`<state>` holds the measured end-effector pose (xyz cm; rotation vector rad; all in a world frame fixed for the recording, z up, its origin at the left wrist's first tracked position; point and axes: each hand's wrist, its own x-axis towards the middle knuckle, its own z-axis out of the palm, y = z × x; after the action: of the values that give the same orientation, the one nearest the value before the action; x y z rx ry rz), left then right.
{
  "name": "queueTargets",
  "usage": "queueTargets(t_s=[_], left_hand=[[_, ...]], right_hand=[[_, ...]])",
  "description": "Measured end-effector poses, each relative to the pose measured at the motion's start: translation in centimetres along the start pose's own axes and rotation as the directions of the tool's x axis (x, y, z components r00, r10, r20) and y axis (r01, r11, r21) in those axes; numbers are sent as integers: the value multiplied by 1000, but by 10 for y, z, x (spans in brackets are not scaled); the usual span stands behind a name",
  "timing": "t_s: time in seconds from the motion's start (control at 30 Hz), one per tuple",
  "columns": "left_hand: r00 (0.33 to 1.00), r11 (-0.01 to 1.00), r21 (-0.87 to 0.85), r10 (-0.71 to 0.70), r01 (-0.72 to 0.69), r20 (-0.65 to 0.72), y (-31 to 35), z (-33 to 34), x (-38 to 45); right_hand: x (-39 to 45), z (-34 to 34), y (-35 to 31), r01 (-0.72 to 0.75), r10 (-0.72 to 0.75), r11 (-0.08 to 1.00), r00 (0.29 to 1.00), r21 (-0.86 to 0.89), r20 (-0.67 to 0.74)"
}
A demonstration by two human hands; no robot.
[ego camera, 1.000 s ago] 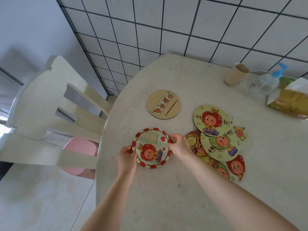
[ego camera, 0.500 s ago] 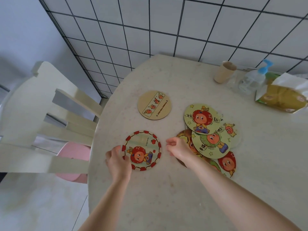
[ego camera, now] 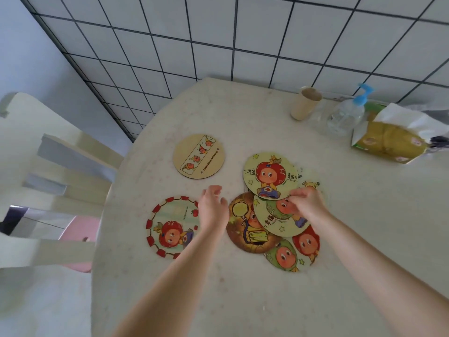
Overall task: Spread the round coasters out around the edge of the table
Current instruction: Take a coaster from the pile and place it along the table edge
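Observation:
A red-bordered round coaster lies flat near the left edge of the pale table. Farther back sits a tan wooden coaster. A loose pile of several overlapping coasters lies at the centre, topped by a yellow-green one with a red-haired figure. Below it are a second green one and a brown one. My left hand hovers open between the red-bordered coaster and the pile. My right hand has bent fingers resting on the pile where the two top coasters overlap.
A white slatted chair and a pink stool stand close to the table's left edge. At the back right are a paper cup, a clear pump bottle and a tissue pack. A tiled wall runs behind.
Both hands let go of the red-bordered coaster, which now lies flat near the left edge. Both hands then moved right, the right one onto the pile.

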<state>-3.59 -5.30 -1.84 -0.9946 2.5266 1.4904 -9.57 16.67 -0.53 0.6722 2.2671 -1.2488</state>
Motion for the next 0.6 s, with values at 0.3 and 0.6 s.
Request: queueTargets(t_s=[0.3, 0.6], left_hand=[[981, 981, -99, -155, 166, 114, 50, 58, 38], [949, 896, -313, -287, 314, 130, 71, 67, 52]], right_hand=[[48, -28, -21, -163, 158, 953, 987, 255, 40], [61, -21, -31, -145, 125, 947, 988, 285, 88]])
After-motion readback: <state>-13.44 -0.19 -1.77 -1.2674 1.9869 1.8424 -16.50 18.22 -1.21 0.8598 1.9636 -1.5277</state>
